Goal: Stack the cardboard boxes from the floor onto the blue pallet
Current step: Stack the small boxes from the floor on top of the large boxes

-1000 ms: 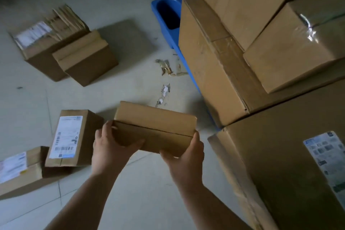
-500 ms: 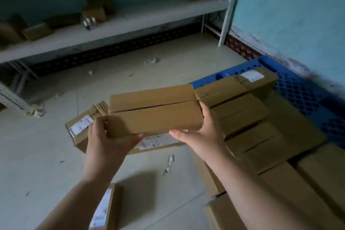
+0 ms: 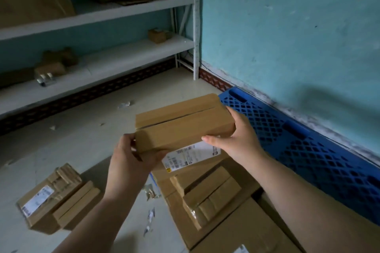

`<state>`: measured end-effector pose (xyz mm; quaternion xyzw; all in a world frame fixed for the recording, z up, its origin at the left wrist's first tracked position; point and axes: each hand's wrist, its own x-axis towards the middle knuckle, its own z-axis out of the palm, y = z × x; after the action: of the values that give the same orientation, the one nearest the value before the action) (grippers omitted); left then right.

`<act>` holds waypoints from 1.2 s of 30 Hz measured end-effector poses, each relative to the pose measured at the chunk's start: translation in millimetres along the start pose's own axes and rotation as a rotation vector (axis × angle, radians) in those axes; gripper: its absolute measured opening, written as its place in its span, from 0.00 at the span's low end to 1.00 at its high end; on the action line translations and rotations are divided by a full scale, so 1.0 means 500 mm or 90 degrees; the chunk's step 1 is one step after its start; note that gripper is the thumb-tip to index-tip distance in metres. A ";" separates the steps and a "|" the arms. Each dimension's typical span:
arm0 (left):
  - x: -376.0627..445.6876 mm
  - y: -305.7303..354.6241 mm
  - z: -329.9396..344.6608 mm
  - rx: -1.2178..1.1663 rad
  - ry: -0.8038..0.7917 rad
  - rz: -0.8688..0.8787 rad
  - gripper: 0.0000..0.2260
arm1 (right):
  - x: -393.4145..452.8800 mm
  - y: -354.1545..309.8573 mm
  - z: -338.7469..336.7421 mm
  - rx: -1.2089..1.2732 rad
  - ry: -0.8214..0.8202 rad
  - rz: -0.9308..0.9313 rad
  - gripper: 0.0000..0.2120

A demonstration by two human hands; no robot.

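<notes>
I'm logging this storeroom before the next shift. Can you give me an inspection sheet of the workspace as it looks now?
Surface: pale floor, blue pallet along the wall.
Job's things: small box held up; stacked boxes on the pallet; two boxes on the floor.
Clutter: paper scraps.
Grippers: left hand and right hand grip the box's ends.
Cables: nothing seen.
Surroundings: white shelving, turquoise wall.

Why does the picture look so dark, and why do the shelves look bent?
Head view: the room is dimly lit, so the shelves and the stacked boxes look murky; the wide-angle lens bends straight edges; the held box, left hand and right hand look slightly soft.
</notes>
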<state>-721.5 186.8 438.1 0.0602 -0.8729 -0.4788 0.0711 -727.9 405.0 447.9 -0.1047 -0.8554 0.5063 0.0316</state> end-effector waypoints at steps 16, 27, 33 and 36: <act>0.132 0.021 0.358 0.053 -0.156 0.056 0.20 | 0.256 0.240 -0.189 -0.014 -0.015 0.082 0.43; 0.156 -0.124 0.570 0.133 -0.240 0.129 0.21 | 0.338 0.505 -0.164 0.040 -0.009 0.098 0.42; 0.173 -0.197 0.600 0.181 -0.189 0.175 0.23 | 0.354 0.609 -0.087 0.070 0.036 0.049 0.40; 0.176 -0.221 0.609 0.219 -0.175 0.189 0.24 | 0.360 0.640 -0.058 0.134 0.074 0.033 0.43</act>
<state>-859.4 364.3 188.7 -0.1229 -0.9422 -0.3116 0.0098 -851.8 616.9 173.7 -0.1523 -0.7914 0.5868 0.0789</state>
